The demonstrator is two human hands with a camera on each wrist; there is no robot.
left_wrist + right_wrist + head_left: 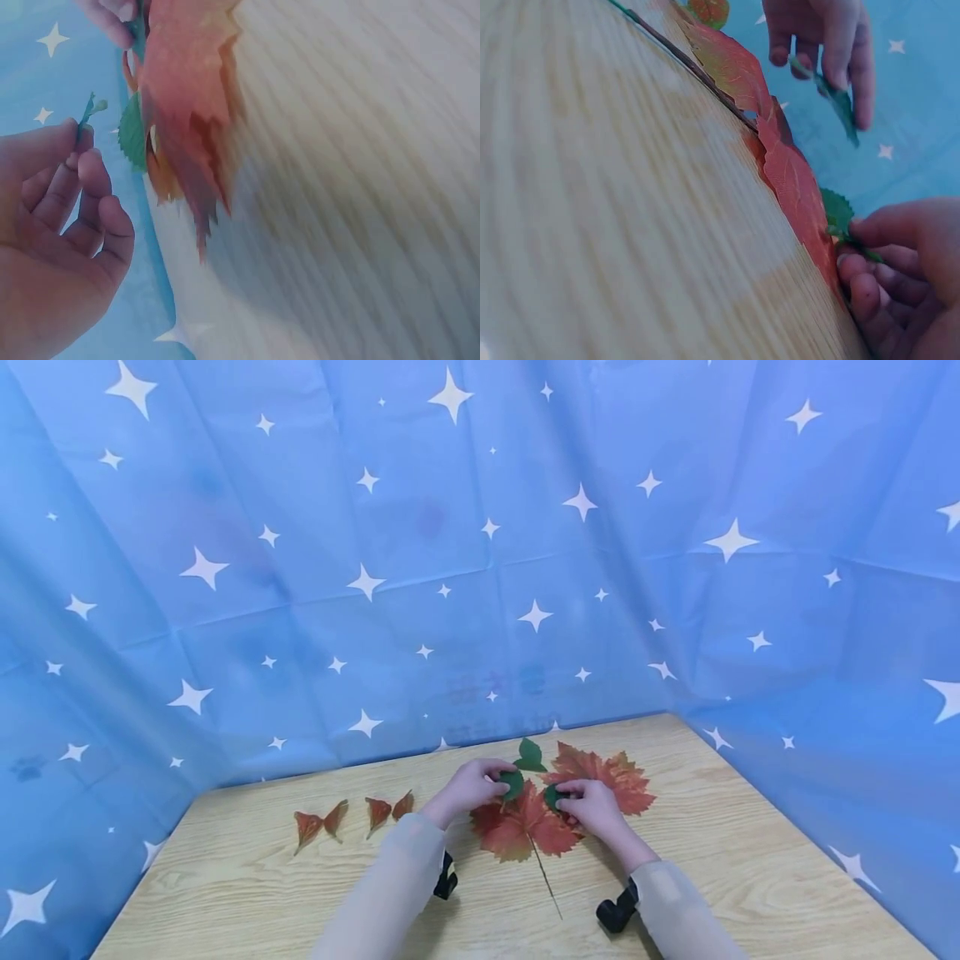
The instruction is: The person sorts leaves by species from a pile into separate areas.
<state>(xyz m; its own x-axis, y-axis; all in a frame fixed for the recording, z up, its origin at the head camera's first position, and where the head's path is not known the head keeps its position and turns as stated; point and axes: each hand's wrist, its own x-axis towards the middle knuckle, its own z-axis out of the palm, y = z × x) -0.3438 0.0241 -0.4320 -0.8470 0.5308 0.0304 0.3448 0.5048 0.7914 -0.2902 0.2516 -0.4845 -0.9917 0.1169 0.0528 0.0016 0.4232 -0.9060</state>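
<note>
My left hand (476,787) pinches a green leaf (513,785) between thumb and fingers, above the left part of a red-orange leaf (525,833) on a long thin stem. In the right wrist view that green leaf (841,109) is seen nearly edge-on, raised over the table. My right hand (596,810) pinches another green leaf (552,797) at the red-orange leaf's right side. The right wrist view shows this right hand (919,281) low by the leaf's edge, thumb and fingertips on the green piece. Behind the hands lies a loose green leaf pair (531,756).
A second red-orange leaf (626,783) lies at the back right, partly behind my right hand. On the left are two pairs of small folded orange-brown leaves (307,828). The wooden table (247,893) meets a blue star-printed curtain (420,635) at its back and sides.
</note>
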